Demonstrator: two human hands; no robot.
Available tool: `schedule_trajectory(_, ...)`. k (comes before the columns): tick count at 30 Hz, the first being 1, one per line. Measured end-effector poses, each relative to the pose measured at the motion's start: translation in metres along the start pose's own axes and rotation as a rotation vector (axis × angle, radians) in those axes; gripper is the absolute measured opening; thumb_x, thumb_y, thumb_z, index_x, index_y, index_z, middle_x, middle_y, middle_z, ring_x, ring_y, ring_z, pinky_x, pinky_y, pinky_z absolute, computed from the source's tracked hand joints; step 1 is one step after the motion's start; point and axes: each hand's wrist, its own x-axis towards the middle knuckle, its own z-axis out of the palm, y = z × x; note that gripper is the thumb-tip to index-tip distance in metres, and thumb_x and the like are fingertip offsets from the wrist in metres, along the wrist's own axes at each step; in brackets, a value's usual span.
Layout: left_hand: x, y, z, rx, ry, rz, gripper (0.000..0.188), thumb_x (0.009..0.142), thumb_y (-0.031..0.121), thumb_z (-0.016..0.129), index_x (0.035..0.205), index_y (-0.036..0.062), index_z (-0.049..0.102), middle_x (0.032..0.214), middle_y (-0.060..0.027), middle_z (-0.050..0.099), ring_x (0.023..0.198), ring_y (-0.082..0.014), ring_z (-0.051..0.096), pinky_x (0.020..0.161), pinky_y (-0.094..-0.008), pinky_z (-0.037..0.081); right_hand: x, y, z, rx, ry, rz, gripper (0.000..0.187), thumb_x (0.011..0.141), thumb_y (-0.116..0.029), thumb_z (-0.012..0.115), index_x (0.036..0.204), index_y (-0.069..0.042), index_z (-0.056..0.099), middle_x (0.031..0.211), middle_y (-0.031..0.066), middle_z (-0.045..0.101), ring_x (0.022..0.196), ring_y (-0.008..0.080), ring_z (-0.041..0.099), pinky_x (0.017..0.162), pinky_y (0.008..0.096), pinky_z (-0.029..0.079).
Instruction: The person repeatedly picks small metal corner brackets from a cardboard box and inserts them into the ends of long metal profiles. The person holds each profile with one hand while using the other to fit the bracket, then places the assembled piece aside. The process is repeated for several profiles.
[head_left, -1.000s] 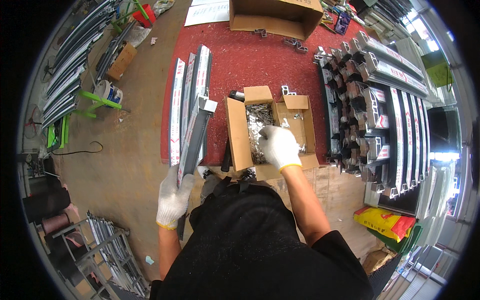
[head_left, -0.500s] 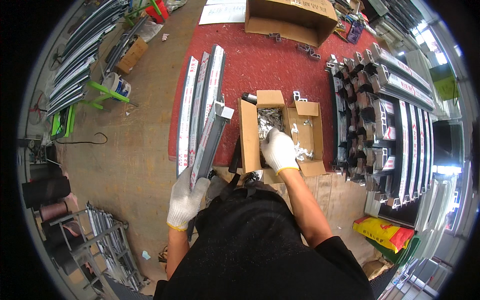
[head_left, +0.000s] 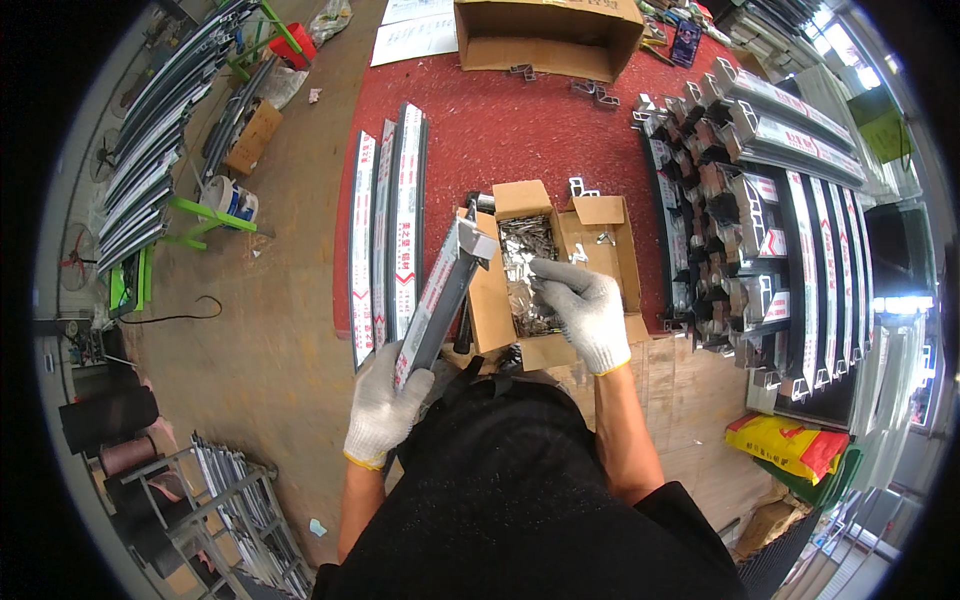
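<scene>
My left hand (head_left: 385, 405), in a white knitted glove, grips the lower end of a dark metal profile (head_left: 437, 305) with a printed film strip. The profile tilts up to the right, and a silver corner piece (head_left: 478, 243) sits at its far end. My right hand (head_left: 590, 315), gloved too, hovers above an open cardboard box (head_left: 488, 310) filled with small shiny metal parts (head_left: 527, 245). Its thumb and fingers are pinched together; whatever is between them is too small to make out. A second small box (head_left: 625, 255) with a few loose metal pieces stands against it, partly behind my right hand.
Several film-covered profiles (head_left: 407, 225) lie side by side on the red tabletop (head_left: 480, 125), left of the boxes. A large stack of profiles (head_left: 745, 230) stands at the right. Toward the back are a big open carton (head_left: 550, 45) and loose profile offcuts (head_left: 595, 93).
My right hand has lifted out of the parts box and moved slightly right, its fingers now pinched. The profile in my left hand has swung right, its corner end now beside the box.
</scene>
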Motion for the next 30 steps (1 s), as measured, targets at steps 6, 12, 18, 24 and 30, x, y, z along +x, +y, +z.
schedule_trajectory(6, -0.001, 0.012, 0.004, 0.049, -0.017, 0.017, 0.057, 0.097, 0.031, 0.08, 0.139, -0.0047, 0.067, 0.118, -0.0296, 0.075, 0.113, -0.0458, 0.074, 0.1, -0.0495, 0.057, -0.007, -0.017, -0.012, 0.177, 0.006, -0.007, 0.027, 0.104, -0.008, 0.073, 0.126, 0.004, 0.082, 0.102, 0.0069, 0.082, 0.089, 0.0084, 0.07, 0.08, 0.0271, 0.058)
schedule_trajectory(12, -0.002, 0.02, 0.005, 0.064, -0.03, 0.053, 0.06, 0.092, 0.029, 0.083, 0.14, -0.0036, 0.067, 0.12, -0.0292, 0.075, 0.114, -0.0461, 0.074, 0.102, -0.0492, 0.057, -0.007, -0.042, -0.016, 0.235, 0.089, -0.081, 0.014, 0.101, -0.002, 0.078, 0.113, 0.004, 0.08, 0.097, 0.005, 0.08, 0.087, 0.0086, 0.07, 0.079, 0.0263, 0.057)
schedule_trajectory(18, -0.002, 0.019, 0.009, 0.197, -0.001, 0.078, 0.064, 0.084, 0.025, 0.087, 0.138, -0.0022, 0.067, 0.119, -0.0272, 0.074, 0.111, -0.0464, 0.072, 0.1, -0.051, 0.057, -0.003, -0.063, -0.017, 0.083, 0.198, -0.188, 0.016, 0.102, -0.006, 0.08, 0.114, 0.004, 0.08, 0.098, 0.004, 0.079, 0.087, 0.0078, 0.069, 0.079, 0.0256, 0.056)
schedule_trajectory(24, -0.005, 0.017, 0.01, 0.248, 0.01, 0.128, 0.064, 0.086, 0.02, 0.083, 0.144, -0.0021, 0.065, 0.122, -0.028, 0.076, 0.111, -0.0428, 0.077, 0.098, -0.0476, 0.06, -0.003, -0.07, -0.008, 0.217, 0.259, -0.093, 0.019, 0.1, -0.011, 0.082, 0.112, 0.004, 0.081, 0.093, 0.0032, 0.079, 0.079, 0.0055, 0.067, 0.07, 0.0252, 0.055)
schedule_trajectory(30, -0.007, 0.016, 0.012, 0.226, 0.05, 0.178, 0.065, 0.081, 0.024, 0.092, 0.136, 0.0002, 0.068, 0.114, -0.0244, 0.073, 0.108, -0.0453, 0.072, 0.096, -0.0524, 0.058, 0.0, -0.062, -0.004, 0.242, 0.208, -0.092, 0.019, 0.1, -0.011, 0.082, 0.112, 0.004, 0.081, 0.092, 0.0039, 0.08, 0.079, 0.0058, 0.068, 0.069, 0.0257, 0.056)
